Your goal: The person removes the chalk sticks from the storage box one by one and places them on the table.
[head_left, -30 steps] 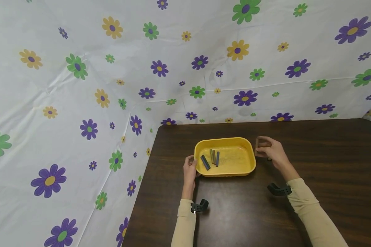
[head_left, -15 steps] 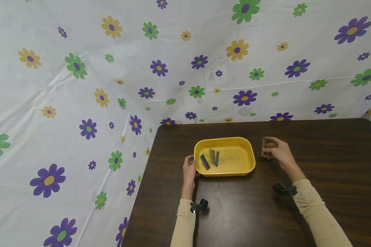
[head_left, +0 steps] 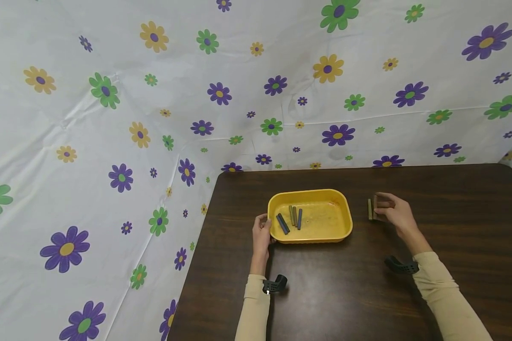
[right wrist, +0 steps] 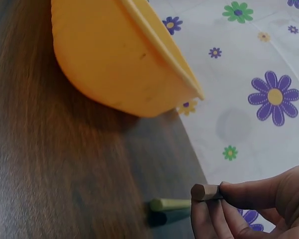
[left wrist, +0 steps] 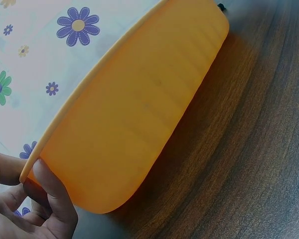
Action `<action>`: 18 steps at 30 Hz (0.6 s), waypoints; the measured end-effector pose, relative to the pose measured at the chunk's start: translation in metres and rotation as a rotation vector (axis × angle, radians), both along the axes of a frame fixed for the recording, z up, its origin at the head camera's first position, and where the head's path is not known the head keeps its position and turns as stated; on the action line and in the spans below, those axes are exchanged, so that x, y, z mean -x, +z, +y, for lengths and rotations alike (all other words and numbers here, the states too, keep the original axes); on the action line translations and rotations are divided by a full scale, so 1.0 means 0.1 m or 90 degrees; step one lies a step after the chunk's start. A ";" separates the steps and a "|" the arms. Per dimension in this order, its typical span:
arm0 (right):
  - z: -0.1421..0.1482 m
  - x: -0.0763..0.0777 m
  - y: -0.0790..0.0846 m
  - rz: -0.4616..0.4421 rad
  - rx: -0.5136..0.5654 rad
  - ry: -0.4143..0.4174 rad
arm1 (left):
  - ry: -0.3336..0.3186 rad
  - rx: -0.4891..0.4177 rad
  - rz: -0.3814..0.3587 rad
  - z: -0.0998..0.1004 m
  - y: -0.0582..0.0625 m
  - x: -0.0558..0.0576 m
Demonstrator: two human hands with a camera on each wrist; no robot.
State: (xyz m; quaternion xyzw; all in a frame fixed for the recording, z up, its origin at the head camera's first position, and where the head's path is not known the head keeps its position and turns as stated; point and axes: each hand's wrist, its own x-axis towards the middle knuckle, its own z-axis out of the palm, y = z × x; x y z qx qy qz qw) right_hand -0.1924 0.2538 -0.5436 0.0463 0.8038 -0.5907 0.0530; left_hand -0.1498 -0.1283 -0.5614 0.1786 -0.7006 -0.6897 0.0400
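My left hand [head_left: 261, 235] grips the left end of the yellow plastic tray [head_left: 311, 240]. In the left wrist view the thumb presses the outer wall [left wrist: 119, 119] just under the rim, fingers on the other side. My right hand [head_left: 398, 217], right of the tray, pinches a short brown faceted stick [right wrist: 204, 192] between thumb and fingers, over the table. Just left of this stick, a similar olive-green stick [head_left: 370, 209] lies on the table. Inside the tray's left half lie two dark sticks [head_left: 283, 224], a green stick [head_left: 292, 215], a brown stick [head_left: 295, 217] and a blue stick [head_left: 300, 219].
The dark wood-grain table [head_left: 320, 289] extends under both arms. A white flower-print sheet [head_left: 239, 61] hangs behind and along the left of the table. Black wrist straps [head_left: 275, 284] sit on both forearms.
My right hand has moved right, away from the tray, carrying the brown stick. The green stick on the table now shows more fully. My left hand and the tray stay in place.
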 end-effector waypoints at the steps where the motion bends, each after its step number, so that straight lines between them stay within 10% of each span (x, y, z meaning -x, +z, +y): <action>1: 0.02 0.00 -0.01 0.000 -0.004 -0.001 | -0.001 0.000 0.000 0.00 0.00 0.00; 18: 0.11 0.04 -0.23 -0.016 -0.094 -0.037 | 0.001 -0.006 -0.002 -0.01 -0.04 0.01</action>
